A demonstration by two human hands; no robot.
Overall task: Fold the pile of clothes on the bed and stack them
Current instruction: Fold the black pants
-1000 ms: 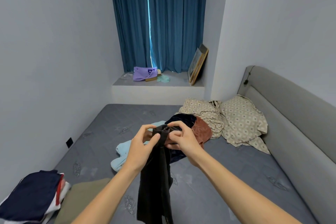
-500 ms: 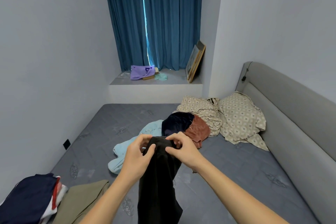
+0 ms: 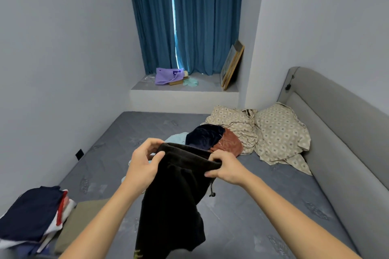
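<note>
Head view: the black garment (image 3: pixel 179 191) is now held spread along its top edge, where a second ago it was bunched into a narrow rope between the two hands; the hands have been drawn apart and lowered, so the waistband is being opened out, which is judged to be the squaring-up before a first fold. The left hand (image 3: pixel 143 162) is curled round the left corner, thumb over the front, fingers (image 3: pixel 152 143) hooked behind; the right hand (image 3: pixel 226 167) pinches the right corner, knuckles up, fingers clenched on the cloth. Both forearms are reached forward and converge slightly; the garment hangs free below the fingers, a drawcord dangling just under the right hand. Beyond the fingers the unfolded pile (image 3: pixel 212 139) lies on the bed (image 3: pixel 263 206), navy and rust pieces on top; well to the left of the left hand a folded stack (image 3: pixel 31 216) waits, an olive piece (image 3: pixel 84 221) beside it.
</note>
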